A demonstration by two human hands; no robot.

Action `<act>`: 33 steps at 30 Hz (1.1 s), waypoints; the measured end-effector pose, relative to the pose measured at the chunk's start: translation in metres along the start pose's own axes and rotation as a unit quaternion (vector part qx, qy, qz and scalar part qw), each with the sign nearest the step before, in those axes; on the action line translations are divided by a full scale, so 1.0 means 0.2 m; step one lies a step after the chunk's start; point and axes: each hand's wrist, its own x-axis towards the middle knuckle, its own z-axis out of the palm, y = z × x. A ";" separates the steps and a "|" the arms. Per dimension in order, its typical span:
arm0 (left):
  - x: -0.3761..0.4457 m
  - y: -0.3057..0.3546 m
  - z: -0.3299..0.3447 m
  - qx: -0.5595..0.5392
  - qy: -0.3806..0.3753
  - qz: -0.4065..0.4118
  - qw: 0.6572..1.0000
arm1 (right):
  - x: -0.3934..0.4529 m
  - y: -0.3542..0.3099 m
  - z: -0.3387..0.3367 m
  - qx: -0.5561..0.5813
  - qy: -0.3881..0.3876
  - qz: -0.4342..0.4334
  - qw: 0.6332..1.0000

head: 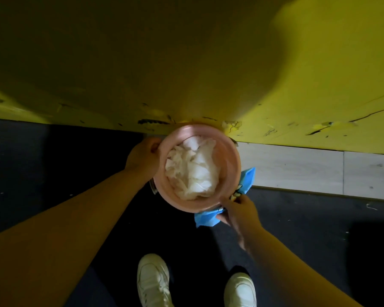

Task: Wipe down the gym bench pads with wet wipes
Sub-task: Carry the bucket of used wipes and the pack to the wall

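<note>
Left hand (142,157) gripping pink bowl (228,165) rim, right hand (237,210) pinching blue packet (205,218) — crumpled white wipes (192,171) inside

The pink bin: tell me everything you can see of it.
The pink bin is round, smooth and plastic-looking, seen from straight above, upright and open-topped, close to the yellow wall. Crumpled white wipes lie inside. The left hand grips its left rim; the right hand, holding a blue packet, touches its near right edge.
</note>
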 end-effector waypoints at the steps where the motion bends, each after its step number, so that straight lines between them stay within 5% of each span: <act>1: 0.02 0.01 0.01 -0.004 0.006 -0.001 1.000 | -0.02 0.03 0.03 0.043 -0.003 0.009 0.999; 4: 0.06 0.06 0.07 -0.002 0.016 0.007 1.000 | -0.06 0.07 0.12 0.123 0.016 0.027 0.992; 11: 0.04 0.05 0.11 0.012 -0.053 0.089 0.995 | -0.05 0.07 0.12 0.103 0.024 0.006 0.994; 16: -0.07 0.05 0.11 0.169 0.016 0.083 0.982 | -0.07 0.06 0.02 -0.016 0.017 -0.065 0.998; 19: -0.22 0.07 0.14 0.222 0.051 0.190 0.955 | -0.13 0.05 -0.10 -0.102 0.092 -0.135 0.981; 23: -0.41 0.14 0.24 0.141 -0.040 0.256 0.956 | -0.22 0.00 -0.27 -0.201 0.154 -0.266 0.930; 27: -0.56 0.30 0.42 -0.159 -0.177 0.109 0.965 | -0.30 -0.04 -0.39 -0.255 0.181 -0.353 0.882; 29: -0.60 0.41 0.50 -0.319 -0.223 -0.007 0.921 | -0.33 -0.07 -0.45 -0.316 0.201 -0.431 0.821; 33: -0.61 0.53 0.57 -0.377 -0.254 -0.103 0.885 | -0.32 -0.07 -0.56 -0.447 0.199 -0.544 0.682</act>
